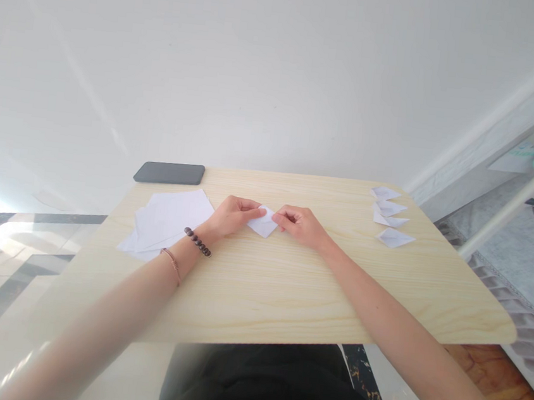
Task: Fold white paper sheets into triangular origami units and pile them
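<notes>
Black cloth (276,385) covered the person's lap at the bottom edge, with both bare forearms reaching forward over a pale wooden table (261,301). Near the table's middle, between the two hands, was a small folded white paper (263,226), one corner pointing toward the person. The left hand (233,217) pinched its left side, thumb on top; the right hand (299,222) pinched its right side between thumb and fingers. Whether the paper touched the tabletop could not be told. A beaded bracelet (197,242) and a thin bangle (172,262) circled the left wrist. Beside that arm lay overlapping white sheets (174,212), a dark phone (169,173) beyond them. Four pointed folded pieces (395,238) lined the table's right side. Behind rose a pale wall (280,74).
</notes>
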Motion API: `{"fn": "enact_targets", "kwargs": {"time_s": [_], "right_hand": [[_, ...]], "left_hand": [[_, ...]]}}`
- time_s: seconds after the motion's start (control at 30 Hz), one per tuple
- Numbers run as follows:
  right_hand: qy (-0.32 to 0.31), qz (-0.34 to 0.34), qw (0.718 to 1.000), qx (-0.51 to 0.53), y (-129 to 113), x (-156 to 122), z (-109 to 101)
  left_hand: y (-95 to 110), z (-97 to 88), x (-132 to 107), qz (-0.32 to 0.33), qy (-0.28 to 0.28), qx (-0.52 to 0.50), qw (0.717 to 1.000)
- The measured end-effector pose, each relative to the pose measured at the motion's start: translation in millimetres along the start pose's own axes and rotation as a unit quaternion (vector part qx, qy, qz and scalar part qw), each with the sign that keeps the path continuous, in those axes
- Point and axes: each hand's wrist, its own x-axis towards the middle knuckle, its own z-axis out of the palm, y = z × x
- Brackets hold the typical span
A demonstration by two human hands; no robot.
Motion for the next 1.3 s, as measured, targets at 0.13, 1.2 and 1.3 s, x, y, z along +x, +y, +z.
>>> {"fn": "enact_targets", "kwargs": {"time_s": [0.13, 1.2, 1.3], "right_hand": [[-0.003, 0.008, 1.000, 0.013, -1.1, -0.8, -0.1], [-0.003, 0.013, 1.000, 0.011, -3.4, -1.3, -1.0], [-0.032, 0.017, 0.999, 0.021, -5.2, -2.5, -1.2]], "left_hand": [[1.7, -0.3, -0.4, 0.006, 0.002, -0.010, 1.000], [3.6, 0.3, -1.8, -0.025, -0.007, 0.018, 1.000], [3.2, 0.0, -1.3, -0.010, -0.020, 0.001, 1.000]]}}
